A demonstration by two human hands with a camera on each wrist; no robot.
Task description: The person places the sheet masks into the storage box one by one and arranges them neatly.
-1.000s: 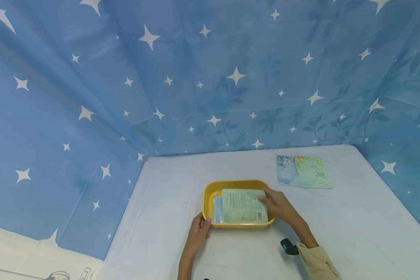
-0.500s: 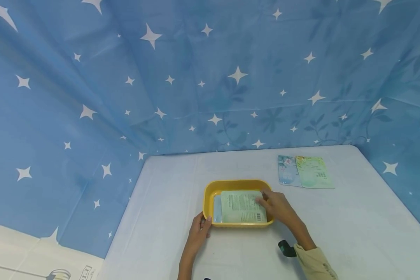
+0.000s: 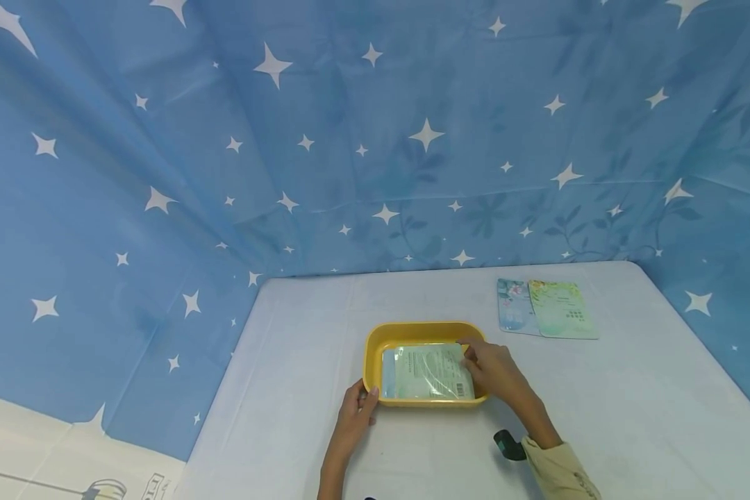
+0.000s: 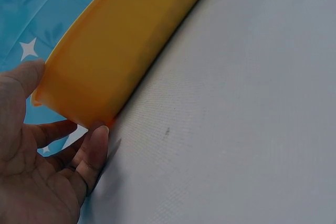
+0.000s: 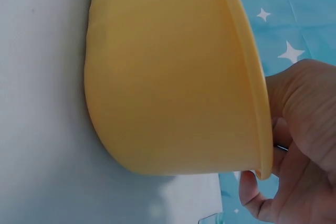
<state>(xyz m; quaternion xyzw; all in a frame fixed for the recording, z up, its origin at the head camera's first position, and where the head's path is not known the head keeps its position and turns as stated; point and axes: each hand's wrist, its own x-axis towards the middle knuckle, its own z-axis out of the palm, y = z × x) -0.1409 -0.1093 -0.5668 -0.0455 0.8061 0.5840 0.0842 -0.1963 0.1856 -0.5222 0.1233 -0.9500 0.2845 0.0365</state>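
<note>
A yellow plastic tub [image 3: 426,324] stands on the white table. My left hand [image 3: 353,411] grips its near left corner, thumb at the rim and fingertips low on the wall in the left wrist view. Inside the tub lies a pale green sheet mask packet [image 3: 428,375], printed side up with a barcode, over a light blue packet [image 3: 389,375] that shows only at its left. My right hand [image 3: 496,368] reaches over the right rim and pinches the green packet's right edge. In the right wrist view the tub wall hides that packet and several fingertips.
At the table's back right, another green floral packet [image 3: 564,310] overlaps a blue floral one [image 3: 516,305]. A dark wrist device [image 3: 510,445] sits by the right sleeve [image 3: 559,469]. Blue star-patterned cloth [image 3: 375,173] rises behind the table.
The green packet has sunk lower into the tub and shifted slightly left and toward me, with glare now across it. My right hand has moved slightly left; the left hand holds its place.
</note>
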